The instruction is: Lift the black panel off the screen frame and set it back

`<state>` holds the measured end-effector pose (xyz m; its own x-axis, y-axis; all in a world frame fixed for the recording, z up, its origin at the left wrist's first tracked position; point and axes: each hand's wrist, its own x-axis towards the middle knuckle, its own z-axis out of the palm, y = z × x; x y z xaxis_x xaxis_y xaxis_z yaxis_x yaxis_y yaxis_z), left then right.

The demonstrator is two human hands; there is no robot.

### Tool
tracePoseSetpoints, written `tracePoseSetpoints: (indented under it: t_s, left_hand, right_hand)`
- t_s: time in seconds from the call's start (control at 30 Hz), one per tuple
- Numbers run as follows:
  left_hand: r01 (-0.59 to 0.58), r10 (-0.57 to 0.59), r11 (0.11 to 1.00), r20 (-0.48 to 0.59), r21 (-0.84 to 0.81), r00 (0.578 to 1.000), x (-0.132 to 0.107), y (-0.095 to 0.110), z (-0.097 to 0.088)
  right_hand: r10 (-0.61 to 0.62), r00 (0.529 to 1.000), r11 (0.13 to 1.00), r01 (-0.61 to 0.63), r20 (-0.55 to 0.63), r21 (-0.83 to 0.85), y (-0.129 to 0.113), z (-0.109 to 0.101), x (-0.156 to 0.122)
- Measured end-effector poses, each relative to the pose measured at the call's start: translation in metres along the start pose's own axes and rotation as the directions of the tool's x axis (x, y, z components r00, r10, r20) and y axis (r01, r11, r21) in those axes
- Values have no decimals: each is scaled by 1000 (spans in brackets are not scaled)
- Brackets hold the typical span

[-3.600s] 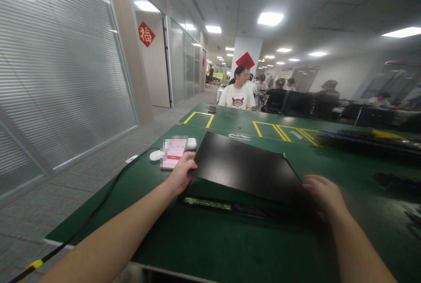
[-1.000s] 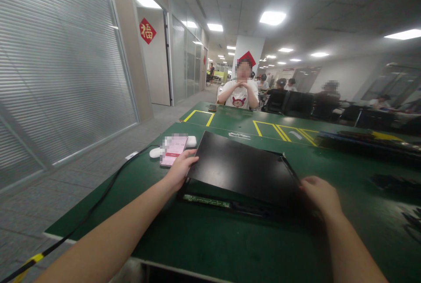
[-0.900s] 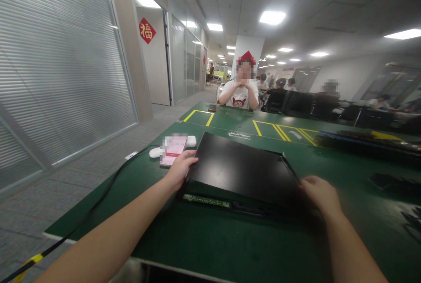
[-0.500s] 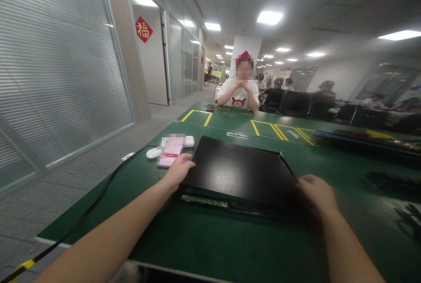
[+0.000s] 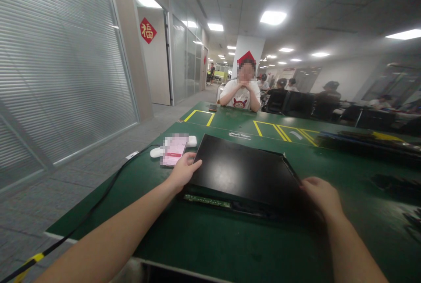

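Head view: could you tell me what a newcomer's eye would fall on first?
A large black panel fills the middle of the green table, the left hand and right hand gripping its near corners. A pink phone sits just left of it, and a person in a white shirt sits at the far end.

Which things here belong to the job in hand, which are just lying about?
In hand: black panel, gripped at its near corners by left hand and right hand; green circuit strip along its near edge.
Lying about: pink phone, white device, black cable, stacked panels.
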<state>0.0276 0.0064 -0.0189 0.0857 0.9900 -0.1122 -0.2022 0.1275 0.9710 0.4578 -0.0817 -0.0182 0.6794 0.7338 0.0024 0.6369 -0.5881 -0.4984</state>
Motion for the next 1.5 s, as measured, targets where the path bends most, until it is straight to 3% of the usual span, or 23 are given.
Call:
tracePoseSetpoints:
  t_s: [0.4, 0.67, 0.8, 1.13, 1.33, 1.5]
  left_hand:
    - [-4, 4, 1000, -1, 3, 1000, 3, -3, -2]
    - [88, -89, 996, -54, -18, 995, 11, -4, -4]
    - [96, -98, 990, -11, -104, 995, 17, -5, -6]
    - [155, -159, 984, -37, -86, 987, 15, -1, -7]
    - [138, -136, 988, 33, -65, 990, 12, 0, -5]
    - [77, -77, 995, 4, 58, 997, 12, -2, -6]
  right_hand:
    - [-45, 997, 999, 44, -65, -8, 4, 4, 3]
    - [-30, 998, 1000, 30, -57, -5, 2, 3, 1]
    - [-49, 996, 999, 49, -72, 1, 5, 4, 2]
    - [-56, 993, 998, 57, -104, 9, 4, 4, 2]
    - [-57, 994, 998, 55, -96, -14, 5, 5, 3]
    - [-45, 997, 999, 44, -70, -12, 5, 5, 4]
